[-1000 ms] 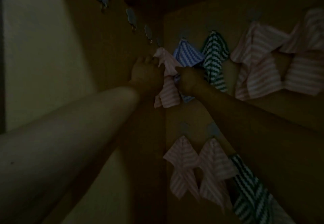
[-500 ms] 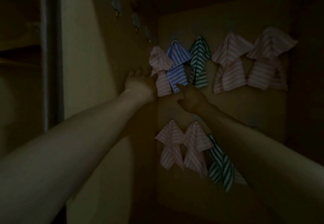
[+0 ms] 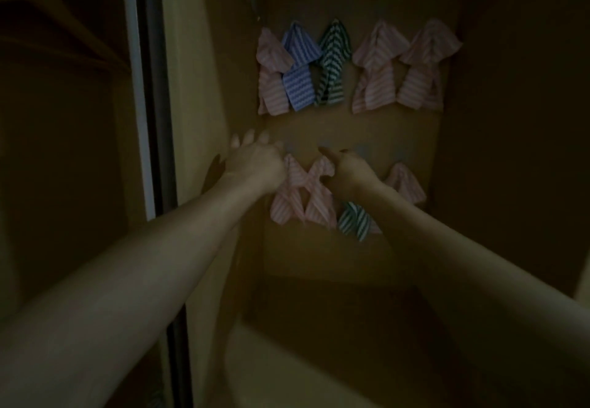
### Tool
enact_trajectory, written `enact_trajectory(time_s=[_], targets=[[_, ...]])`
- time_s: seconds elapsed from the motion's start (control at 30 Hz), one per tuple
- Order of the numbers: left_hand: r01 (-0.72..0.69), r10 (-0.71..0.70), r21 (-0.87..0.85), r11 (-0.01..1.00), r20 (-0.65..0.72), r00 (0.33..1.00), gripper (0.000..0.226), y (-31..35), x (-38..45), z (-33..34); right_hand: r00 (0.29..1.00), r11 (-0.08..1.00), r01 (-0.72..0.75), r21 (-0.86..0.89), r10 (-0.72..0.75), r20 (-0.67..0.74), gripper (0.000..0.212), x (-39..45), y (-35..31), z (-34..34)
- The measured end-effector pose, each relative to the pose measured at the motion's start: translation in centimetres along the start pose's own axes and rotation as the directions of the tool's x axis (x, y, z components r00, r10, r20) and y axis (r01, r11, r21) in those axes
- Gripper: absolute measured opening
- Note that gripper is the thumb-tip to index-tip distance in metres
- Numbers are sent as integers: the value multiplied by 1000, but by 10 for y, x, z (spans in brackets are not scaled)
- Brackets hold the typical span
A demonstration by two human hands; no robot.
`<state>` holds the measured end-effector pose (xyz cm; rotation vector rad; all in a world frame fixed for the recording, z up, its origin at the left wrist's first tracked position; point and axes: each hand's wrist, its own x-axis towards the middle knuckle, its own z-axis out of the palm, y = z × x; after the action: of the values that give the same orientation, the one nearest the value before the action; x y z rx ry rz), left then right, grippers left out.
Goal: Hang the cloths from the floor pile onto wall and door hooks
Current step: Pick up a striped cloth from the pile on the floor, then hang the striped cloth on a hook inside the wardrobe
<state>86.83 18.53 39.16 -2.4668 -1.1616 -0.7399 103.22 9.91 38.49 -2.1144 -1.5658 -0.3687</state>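
Dim corner. Left hand (image 3: 255, 161), fingers spread and empty, hovers at the door panel's (image 3: 348, 126) left edge beside two pink striped cloths (image 3: 303, 196) in the lower row. Right hand (image 3: 349, 169) is loosely curled; whether it holds anything cannot be told.

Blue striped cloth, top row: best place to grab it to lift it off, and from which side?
Pinch the blue striped cloth at its gathered peak, where it narrows to a point at the top, presumably over a hook. Come from the front and slightly right: a pink striped cloth overlaps its left edge, while a gap separates it from the green striped cloth. Lift upward.
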Motion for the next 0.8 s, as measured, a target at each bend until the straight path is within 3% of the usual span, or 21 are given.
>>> enact_trajectory(time_s=[0.13,0.37,0.57,0.8], targets=[[-8,12,-93,996,48,999,61,20,-49,10,999,999,-51,15,51,19,66,-54,4,3],[-4,18,-181,983,76,997,51,52,-138,28,991,985,-130,116,126,42,63,-152,3,17],[3,8,-290,957,37,999,53,94,-213,29,989,977,-130,168,141,-49,67,-256,7,18],[36,8,-393,919,110,994,54,155,-319,11,976,961,-201,188,212,-40,62,-384,24,3]])
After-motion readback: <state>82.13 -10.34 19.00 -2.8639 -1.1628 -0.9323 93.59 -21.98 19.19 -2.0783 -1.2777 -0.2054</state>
